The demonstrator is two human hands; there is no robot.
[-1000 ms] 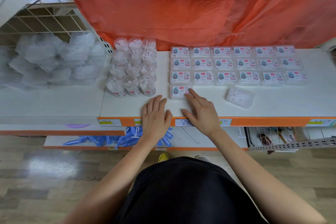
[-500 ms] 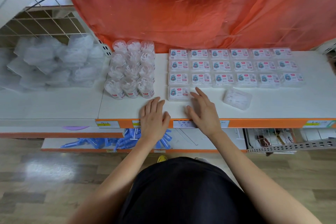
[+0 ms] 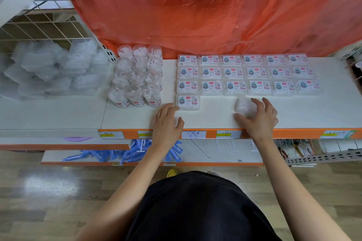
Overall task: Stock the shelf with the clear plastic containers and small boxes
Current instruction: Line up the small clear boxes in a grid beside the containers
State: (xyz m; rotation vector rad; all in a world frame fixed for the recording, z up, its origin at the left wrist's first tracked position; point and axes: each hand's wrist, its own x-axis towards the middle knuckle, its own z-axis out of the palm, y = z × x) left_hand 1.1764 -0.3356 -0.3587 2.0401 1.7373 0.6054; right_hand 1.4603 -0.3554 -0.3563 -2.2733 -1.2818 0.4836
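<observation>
Shelf (image 3: 313, 111), white with an orange front lip, is running across the view and carrying all the stock. Behind it a red plastic sheet (image 3: 195, 15) is hanging down to the back edge. On the neighbouring board to the left, a heap of clear bagged packs (image 3: 51, 70) is lying below a wire grid panel (image 3: 39, 27).

Small boxes (image 3: 256, 72), each with a printed label facing up, are lying flat in three rows of six on the right half of the shelf. Clear plastic containers (image 3: 137, 78), round and upright, are standing in a block three wide and four deep just left of the boxes.

The left hand (image 3: 166, 125) is resting palm down near the front edge, fingers straight and together. Its fingertips are reaching the near left corner of the single labelled box (image 3: 188, 101), which is beginning a fourth row under the leftmost column.

The right hand (image 3: 260, 121) is curling round an unlabelled clear box (image 3: 244, 106) just in front of the third row, thumb at its near side and fingers arching over its far side; the box is appearing blurred.

Blue packets (image 3: 137, 152) are lying on the lower shelf, and paper price tags (image 3: 194, 134) are sitting along the orange lip.
</observation>
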